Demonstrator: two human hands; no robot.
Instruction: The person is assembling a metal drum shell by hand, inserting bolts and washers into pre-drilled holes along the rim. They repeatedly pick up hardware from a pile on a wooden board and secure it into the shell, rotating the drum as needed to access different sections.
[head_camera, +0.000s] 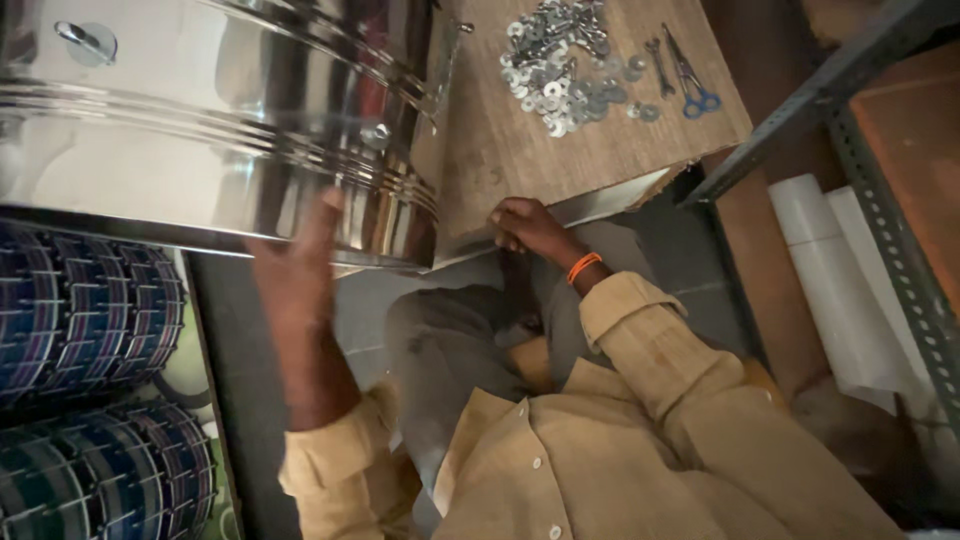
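Looking down from the head camera, the nearest thing is the person's tan button shirt (640, 450), with grey trousers below it where they sit close against the work. The left hand (300, 265) is raised, fingers spread flat and open against the curved wall of a large polished steel drum (230, 130); it grips nothing, and seems to press on the shiny shell to steady it or turn it, since a smooth round body of that kind would roll without support. The drum lies on its side at the upper left, its ribbed rim toward the desk. The right hand (530, 228), an orange band (583, 266) on its wrist, is curled over the near edge of the wooden desk (500, 150), fingers closed on the board; whether it also holds something small under the edge I cannot tell. That hold looks like a brace for the body while the other arm works. To the left, below the drum, stand stacked blue ribbed items (90, 310). Farther off on the desk lies a heap of metal washers (565, 65), with blue-handled scissors (690, 85) just beside them, kept within reach. At the right, a slotted metal rack (880, 200) and white rolls (840, 270) stand apart.
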